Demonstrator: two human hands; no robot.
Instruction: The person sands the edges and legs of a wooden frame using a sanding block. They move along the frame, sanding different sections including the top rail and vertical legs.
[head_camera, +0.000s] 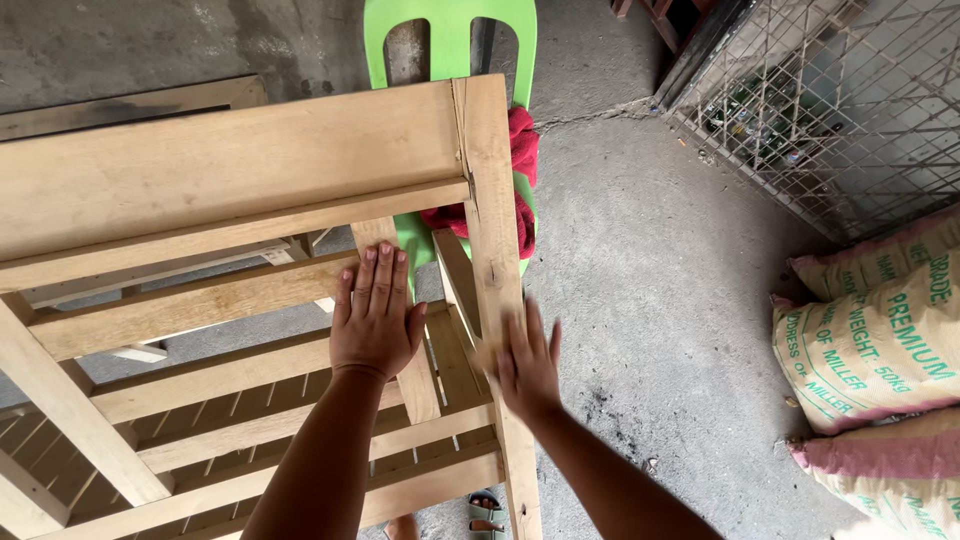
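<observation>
Head view, looking down: an unfinished wooden frame (230, 180), pale and slatted like furniture in the making, fills the left and centre of the picture and serves as the landmark here. One upright post (492, 260) of the frame runs from the upper middle down to the bottom edge.

The left hand (375, 315) lies flat and open, fingers together and pointing away from the person, palm down on a horizontal rail of the frame just left of the post. The right hand (525, 365) is also open, fingers spread, pressed against the right face of the same post, slightly lower than the left hand (it looks a little blurred). Neither hand grips anything.

Behind the frame's top corner stands a green plastic chair (450, 30), with a red cloth (522, 150) draped on it, touching the post's far side. Right of the frame is bare grey concrete floor (650, 300). Farther right, well apart from the frame, printed grain sacks (870, 340) lie stacked, and above them a wire mesh cage (830, 100) sits at the upper right. Below the frame's lower edge, a green sandal (487, 512) shows on the floor.
</observation>
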